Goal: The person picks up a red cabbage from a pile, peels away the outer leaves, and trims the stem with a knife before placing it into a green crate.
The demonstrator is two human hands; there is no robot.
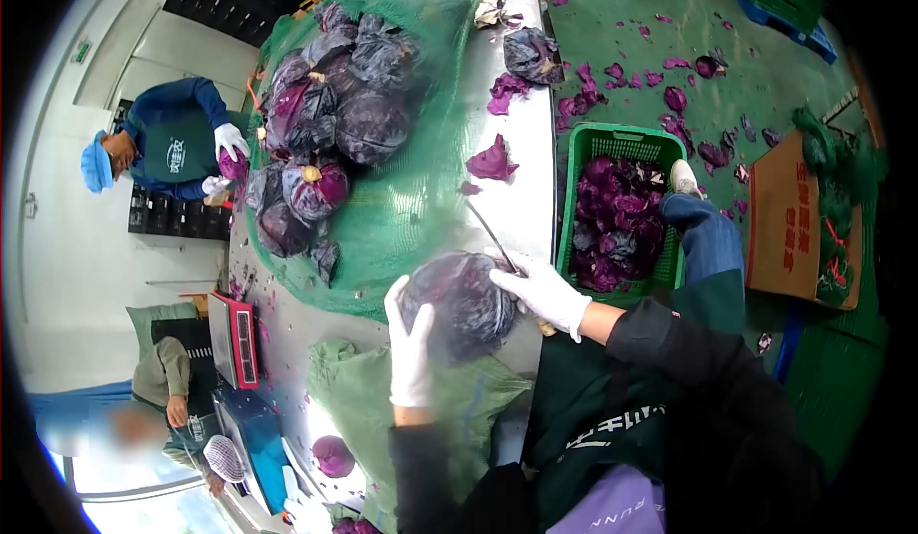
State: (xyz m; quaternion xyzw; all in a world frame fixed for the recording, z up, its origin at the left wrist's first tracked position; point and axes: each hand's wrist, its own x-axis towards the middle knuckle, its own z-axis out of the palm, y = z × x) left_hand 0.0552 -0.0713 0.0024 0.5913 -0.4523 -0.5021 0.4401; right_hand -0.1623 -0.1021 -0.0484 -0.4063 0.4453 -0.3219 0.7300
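Observation:
A large red cabbage (457, 305) with dark purple outer leaves sits between my two gloved hands at the edge of the metal table (521, 204). My left hand (409, 343), in a white glove, cups the cabbage's left side, thumb and fingers spread around it. At its right side my right hand (543, 290), also white-gloved, grips a knife (491, 235) whose thin blade points up and away over the cabbage. Beyond lies a pile of red cabbages (373, 128) on green netting (435, 190). A green mesh sack (359, 391) lies below my left hand.
A green crate (626, 132) of purple leaves stands on the floor beside the table, near a cardboard box (784, 218). Loose leaves (492, 159) litter table and floor. A co-worker (172, 142) holds a cabbage across the table; another person (177, 391) is near a red-framed scale (234, 340).

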